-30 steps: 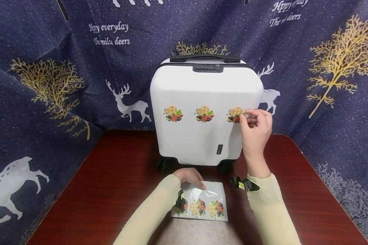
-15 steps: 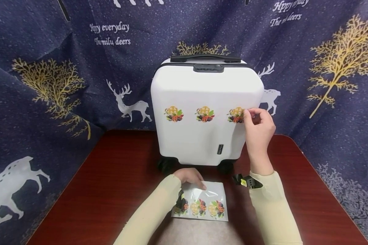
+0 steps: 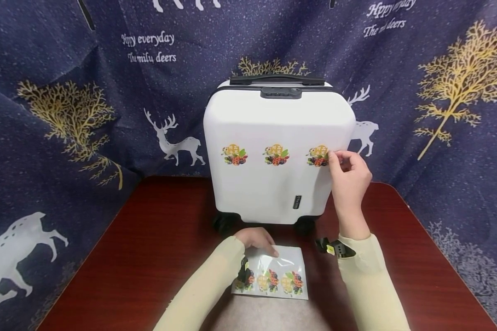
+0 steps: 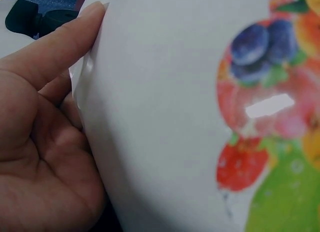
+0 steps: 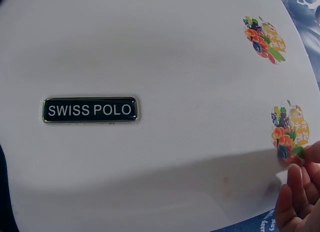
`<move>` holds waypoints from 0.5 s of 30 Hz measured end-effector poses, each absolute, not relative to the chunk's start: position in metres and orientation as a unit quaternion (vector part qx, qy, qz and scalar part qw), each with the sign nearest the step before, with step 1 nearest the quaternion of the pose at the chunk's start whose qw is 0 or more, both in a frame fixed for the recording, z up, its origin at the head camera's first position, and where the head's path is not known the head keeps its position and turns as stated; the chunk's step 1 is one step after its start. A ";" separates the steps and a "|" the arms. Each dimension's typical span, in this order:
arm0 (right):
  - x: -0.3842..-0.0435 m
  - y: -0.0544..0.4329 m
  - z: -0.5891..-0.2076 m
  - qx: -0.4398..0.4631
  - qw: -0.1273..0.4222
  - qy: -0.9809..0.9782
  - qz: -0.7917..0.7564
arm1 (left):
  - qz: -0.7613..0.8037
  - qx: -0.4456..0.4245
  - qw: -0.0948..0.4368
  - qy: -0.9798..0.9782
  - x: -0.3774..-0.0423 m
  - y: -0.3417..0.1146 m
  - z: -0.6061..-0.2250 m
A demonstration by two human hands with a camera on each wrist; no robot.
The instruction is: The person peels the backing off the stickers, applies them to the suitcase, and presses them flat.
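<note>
A white suitcase (image 3: 257,188) stands upright on the table, with three fruit stickers in a row across its front. My right hand (image 3: 351,177) pinches the right edge of the rightmost sticker (image 3: 316,156) between thumb and forefinger. In the right wrist view that sticker (image 5: 289,129) lies against the shell, its leafy corner under the fingertips. Below the suitcase, my left hand (image 3: 257,239) holds a glossy sticker sheet (image 3: 287,259) by its left side. In the left wrist view the thumb (image 4: 75,37) lies along the sheet's edge and the other fingers curl behind it.
The left sticker (image 3: 234,155) and middle sticker (image 3: 276,155) sit flat on the suitcase. A SWISS POLO badge (image 5: 90,110) is lower on its front. The dark red table (image 3: 161,243) reaches back to a blue deer-patterned cloth (image 3: 66,151).
My right hand has shifted slightly right along the rightmost sticker, to its right edge, uncovering more of it. The left hand and the sheet have stayed in place.
</note>
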State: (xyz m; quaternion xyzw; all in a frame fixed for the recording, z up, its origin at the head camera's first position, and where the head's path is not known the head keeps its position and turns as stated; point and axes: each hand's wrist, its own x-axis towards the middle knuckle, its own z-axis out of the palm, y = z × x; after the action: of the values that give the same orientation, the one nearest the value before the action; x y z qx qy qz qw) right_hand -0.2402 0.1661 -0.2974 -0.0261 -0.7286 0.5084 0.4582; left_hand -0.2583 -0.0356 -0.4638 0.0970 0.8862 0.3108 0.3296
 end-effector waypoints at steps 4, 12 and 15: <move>-0.240 0.167 -0.299 -0.030 0.455 -0.724 0.518 | 0.312 0.098 0.330 0.885 -0.259 -0.036 -0.464; -0.240 0.168 -0.300 -0.048 0.435 -0.725 0.532 | 0.311 0.102 0.329 0.886 -0.260 -0.036 -0.465; -0.239 0.169 -0.301 -0.053 0.427 -0.724 0.539 | 0.309 0.107 0.325 0.887 -0.261 -0.037 -0.466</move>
State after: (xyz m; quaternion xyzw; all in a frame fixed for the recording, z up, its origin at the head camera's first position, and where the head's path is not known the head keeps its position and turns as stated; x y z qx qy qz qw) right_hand -0.2391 0.1693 -0.3012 -0.0526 -0.7238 0.5394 0.4270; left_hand -0.2607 -0.0366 -0.4664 0.1070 0.8875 0.3085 0.3251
